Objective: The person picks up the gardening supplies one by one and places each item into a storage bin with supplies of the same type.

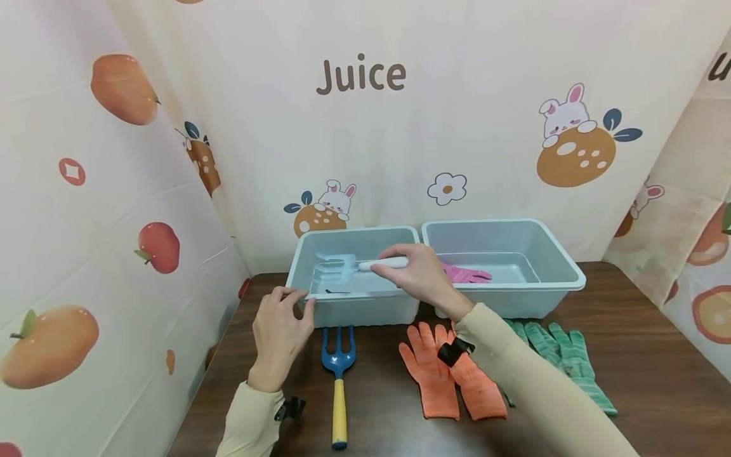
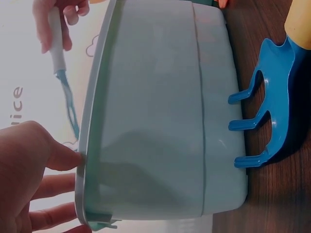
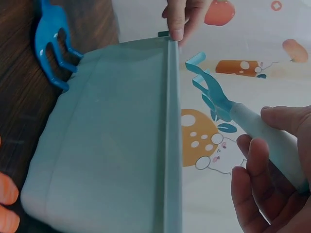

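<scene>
A small fork with a light blue head (image 1: 337, 266) and white handle (image 1: 384, 264) is held by my right hand (image 1: 419, 273) above the left bin, its tines pointing left. In the right wrist view, the thumb and fingers of my right hand (image 3: 277, 179) are round the white handle (image 3: 272, 141). My left hand (image 1: 282, 327) pinches the front left rim of the left bin (image 1: 365, 311). The left wrist view shows the thumb of my left hand (image 2: 34, 170) against the bin's rim (image 2: 87, 121). Something thin and dark (image 1: 337, 291) shows inside the left bin.
A blue fork with a yellow handle (image 1: 339, 406) lies before the left bin. Orange gloves (image 1: 436, 387) and green gloves (image 1: 577, 362) lie on the wooden table (image 1: 377, 406) to the right. The right bin (image 1: 508, 298) holds a pink glove (image 1: 465, 274). A printed curtain (image 1: 257, 127) hangs behind.
</scene>
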`<state>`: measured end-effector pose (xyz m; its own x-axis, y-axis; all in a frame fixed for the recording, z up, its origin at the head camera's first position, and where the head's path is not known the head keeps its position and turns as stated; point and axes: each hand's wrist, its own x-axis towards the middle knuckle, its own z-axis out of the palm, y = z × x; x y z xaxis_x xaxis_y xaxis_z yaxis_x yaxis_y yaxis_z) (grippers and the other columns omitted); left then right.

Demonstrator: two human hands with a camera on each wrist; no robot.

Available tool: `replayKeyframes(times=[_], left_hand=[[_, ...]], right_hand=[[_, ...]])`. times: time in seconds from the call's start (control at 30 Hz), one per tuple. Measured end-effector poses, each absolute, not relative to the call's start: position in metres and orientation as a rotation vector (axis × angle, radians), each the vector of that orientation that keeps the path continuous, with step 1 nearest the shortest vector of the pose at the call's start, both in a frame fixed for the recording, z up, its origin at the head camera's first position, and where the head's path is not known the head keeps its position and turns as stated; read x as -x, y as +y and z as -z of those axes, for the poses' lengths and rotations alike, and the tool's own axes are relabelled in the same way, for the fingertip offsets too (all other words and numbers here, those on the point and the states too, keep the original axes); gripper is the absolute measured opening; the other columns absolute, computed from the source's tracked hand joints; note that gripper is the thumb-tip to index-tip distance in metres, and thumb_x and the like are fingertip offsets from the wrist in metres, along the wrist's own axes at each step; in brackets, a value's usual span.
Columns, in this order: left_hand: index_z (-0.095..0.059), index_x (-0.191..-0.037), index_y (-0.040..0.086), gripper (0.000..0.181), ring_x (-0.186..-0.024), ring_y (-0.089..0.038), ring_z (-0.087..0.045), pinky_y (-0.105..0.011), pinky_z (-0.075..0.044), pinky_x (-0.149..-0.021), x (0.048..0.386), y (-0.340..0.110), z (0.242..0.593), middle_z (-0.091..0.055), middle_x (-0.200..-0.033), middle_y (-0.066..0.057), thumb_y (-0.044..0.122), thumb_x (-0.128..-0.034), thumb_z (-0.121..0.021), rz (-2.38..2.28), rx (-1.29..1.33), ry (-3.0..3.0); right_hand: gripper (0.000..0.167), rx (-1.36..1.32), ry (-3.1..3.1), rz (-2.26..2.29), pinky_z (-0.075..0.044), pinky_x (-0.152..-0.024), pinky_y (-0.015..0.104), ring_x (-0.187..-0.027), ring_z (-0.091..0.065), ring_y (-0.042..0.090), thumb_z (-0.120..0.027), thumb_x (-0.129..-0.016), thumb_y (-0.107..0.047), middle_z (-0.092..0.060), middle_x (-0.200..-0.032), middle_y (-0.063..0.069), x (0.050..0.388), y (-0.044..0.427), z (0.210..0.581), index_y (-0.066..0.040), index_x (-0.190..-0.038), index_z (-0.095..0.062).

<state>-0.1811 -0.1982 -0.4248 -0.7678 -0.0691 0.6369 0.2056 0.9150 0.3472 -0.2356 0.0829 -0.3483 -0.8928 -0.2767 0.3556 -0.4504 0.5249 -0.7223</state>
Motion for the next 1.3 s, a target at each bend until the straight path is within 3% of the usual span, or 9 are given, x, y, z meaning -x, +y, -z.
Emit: replayKeyframes(times=[0.1, 0.2, 0.6, 0.77, 1.3], left_hand=[[-0.085, -0.108, 0.009, 0.025, -0.101, -0.038, -0.07, -0.055, -0.062, -0.074, 0.181, -0.198, 0.424, -0.076, -0.111, -0.015, 0.029, -0.0938, -0.08, 0.529, 0.1, -2.399], [-0.085, -0.109, 0.009, 0.026, -0.102, -0.038, -0.07, -0.055, -0.062, -0.075, 0.18, -0.198, 0.424, -0.076, -0.111, -0.015, 0.029, -0.0934, -0.081, 0.535, 0.096, -2.41], [-0.085, -0.11, 0.009, 0.025, -0.101, -0.039, -0.07, -0.056, -0.061, -0.076, 0.18, -0.199, 0.422, -0.077, -0.111, -0.015, 0.027, -0.0934, -0.08, 0.553, 0.084, -2.399], [-0.085, -0.109, 0.009, 0.026, -0.1, -0.039, -0.07, -0.055, -0.061, -0.074, 0.18, -0.198, 0.422, -0.077, -0.111, -0.015, 0.029, -0.0935, -0.081, 0.542, 0.079, -2.409], [-0.086, -0.109, 0.009, 0.026, -0.101, -0.037, -0.071, -0.054, -0.063, -0.075, 0.181, -0.197, 0.422, -0.077, -0.111, -0.014, 0.03, -0.0942, -0.08, 0.52, 0.07, -2.406]], right_hand=[[0.029, -0.616, -2.555, -1.363, -0.055, -0.057, 0.036, -0.064, -0.073, 0.025, -0.082, -0.094, -0.036, -0.081, -0.1, 0.006, 0.237, 0.081, 0.346, -0.014, -0.112, -0.082], [0.027, -0.616, -2.555, -1.39, -0.054, -0.055, 0.036, -0.057, -0.071, 0.023, -0.082, -0.093, -0.036, -0.079, -0.086, 0.004, 0.24, 0.08, 0.343, -0.014, -0.11, -0.082], [0.03, -0.627, -2.656, -1.371, -0.05, -0.054, 0.032, -0.065, -0.075, 0.027, -0.081, -0.093, -0.037, -0.081, -0.105, 0.008, 0.258, 0.072, 0.325, -0.013, -0.11, -0.083], [0.03, -0.609, -2.68, -1.36, -0.047, -0.053, 0.031, -0.066, -0.075, 0.03, -0.08, -0.094, -0.039, -0.081, -0.101, 0.006, 0.265, 0.074, 0.326, -0.015, -0.112, -0.082], [0.032, -0.59, -2.787, -1.313, -0.049, -0.058, 0.031, -0.061, -0.072, 0.02, -0.079, -0.093, -0.043, -0.08, -0.089, 0.006, 0.292, 0.069, 0.341, -0.017, -0.112, -0.082]])
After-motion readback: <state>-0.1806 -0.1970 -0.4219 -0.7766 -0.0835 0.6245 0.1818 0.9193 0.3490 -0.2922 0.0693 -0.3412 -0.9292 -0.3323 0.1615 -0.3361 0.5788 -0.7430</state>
